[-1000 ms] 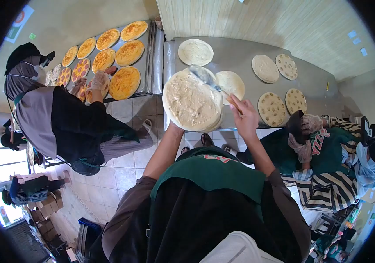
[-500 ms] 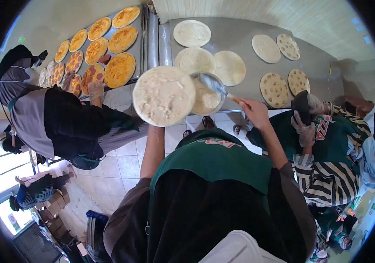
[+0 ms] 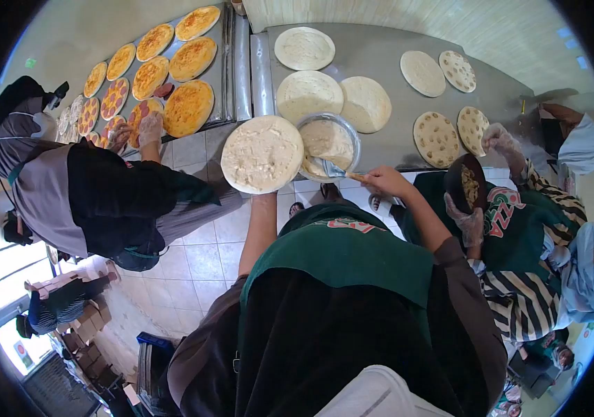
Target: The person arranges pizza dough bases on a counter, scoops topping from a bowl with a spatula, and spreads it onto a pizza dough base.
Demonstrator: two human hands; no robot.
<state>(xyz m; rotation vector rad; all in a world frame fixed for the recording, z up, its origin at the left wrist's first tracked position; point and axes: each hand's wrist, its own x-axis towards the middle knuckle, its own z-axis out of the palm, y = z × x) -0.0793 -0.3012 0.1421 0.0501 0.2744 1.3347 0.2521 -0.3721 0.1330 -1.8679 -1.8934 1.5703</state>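
Observation:
A round pizza base coated with lumpy pale sauce rests on my left hand, which supports it from below; its fingers are hidden under the dough. My right hand is closed around the wooden handle of a spatula. The spatula's pale blade dips into the near side of a metal bowl of creamy sauce. That bowl sits at the counter's front edge, right beside the base I hold.
Several plain or sauced bases lie on the metal counter. Topped bases lie further right, where a co-worker holds a dark bowl. At left, another co-worker's gloved hand reaches over cheese-covered pizzas.
The spatula has swung down to the near side of the bowl, and my right hand has moved left and nearer. The held base sits slightly lower. The right co-worker's bowl has tipped, showing its contents.

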